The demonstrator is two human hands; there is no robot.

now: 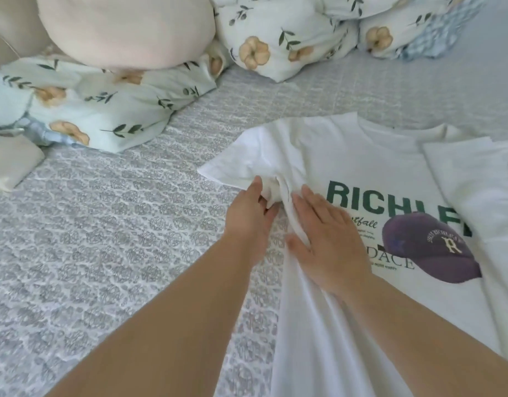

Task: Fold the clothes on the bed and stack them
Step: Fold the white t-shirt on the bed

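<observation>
white t-shirt (376, 173) flat on bed (132, 224), print up. left hand (251, 216) pinches sleeve bunch; right hand (327, 242) presses flat, fingers straight. risk: crooked fold if bunch slips.

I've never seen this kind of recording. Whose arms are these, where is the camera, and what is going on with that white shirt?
There is no machine here: a person wears one wide-angle camera on the head, looking forward and down, so you see their own two bare arms reaching out.

They work on a bed covered by a grey patterned spread. A white T-shirt lies on it face up, with green letters and a purple cap printed on the front. The sleeve on the picture's right looks already folded over the chest.

The left hand pinches bunched cloth at the other sleeve. The right hand lies flat on the shirt beside it, fingers straight, pressing the cloth down.

At the far edge lie flowered bedding and a cream pillow.
</observation>
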